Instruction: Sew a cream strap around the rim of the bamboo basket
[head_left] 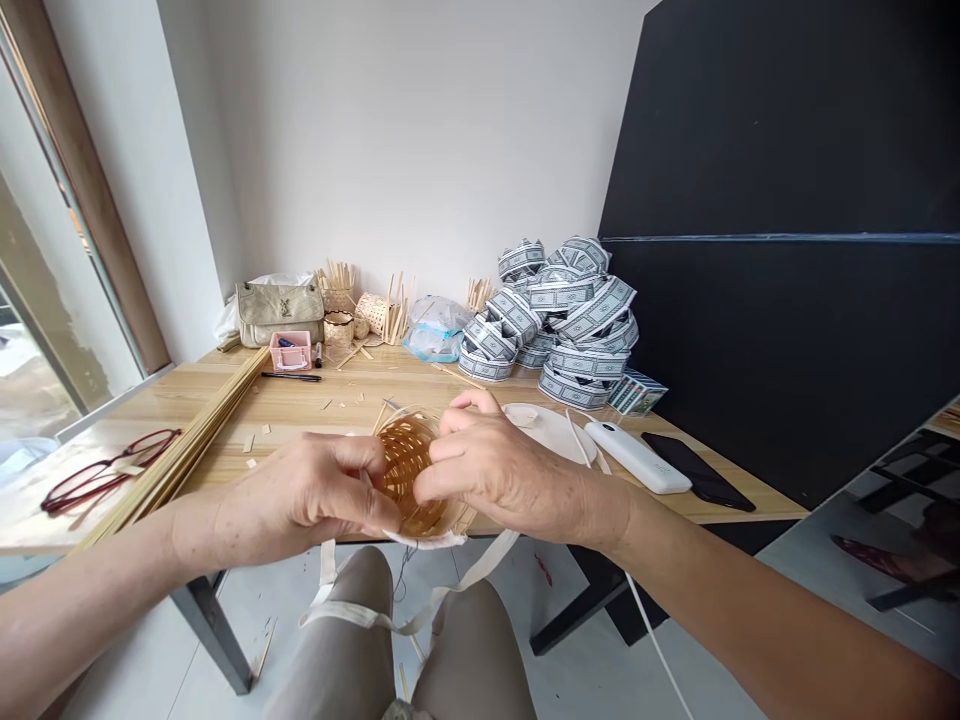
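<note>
A small woven bamboo basket (409, 465) is held at the table's front edge, its opening tilted toward me. My left hand (319, 490) pinches the basket's left rim between thumb and fingers. Over the right side of the opening, my right hand (499, 465) has its fingers curled together; whatever is between its fingertips is too small or hidden to make out. White fabric covers part of the near rim. A cream fabric tape (420, 612) hangs in a loop below the basket, in front of my knees.
Long bamboo strips (199, 430) and red-framed glasses (109, 470) lie at the left. A pink box (291, 350), a beige bag (279, 312) and small baskets (339, 328) stand at the back. Patterned ribbon rolls (577, 325), a white power bank (637, 457) and a black phone (697, 470) are at the right.
</note>
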